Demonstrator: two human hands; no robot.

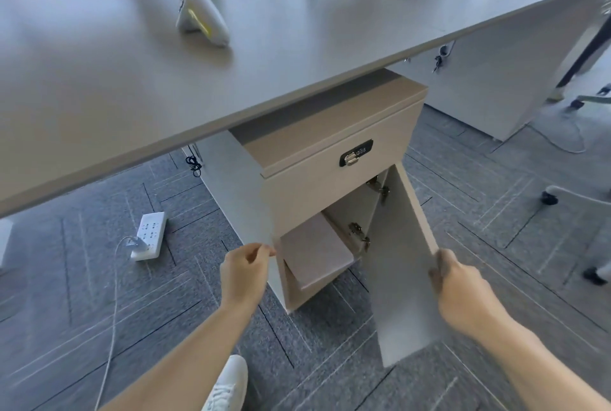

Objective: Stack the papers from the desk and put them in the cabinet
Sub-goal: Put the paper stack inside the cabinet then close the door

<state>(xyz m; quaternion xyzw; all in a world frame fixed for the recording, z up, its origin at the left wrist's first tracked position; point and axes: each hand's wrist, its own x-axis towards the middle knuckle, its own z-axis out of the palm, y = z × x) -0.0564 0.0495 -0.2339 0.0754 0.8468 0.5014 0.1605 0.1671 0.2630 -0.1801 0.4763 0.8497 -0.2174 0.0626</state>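
Partly hidden, right hand grips cabinet door edge.

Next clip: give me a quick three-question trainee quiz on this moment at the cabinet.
1. True or false: the cabinet door is open.
2. Which hand grips the door's edge?
A. left hand
B. right hand
3. Fill in: on the carpet, left of the cabinet, lies a white ____.

Key: 1 true. 2 B; the left hand is at the cabinet's front left corner, fingers curled. 3 power strip.
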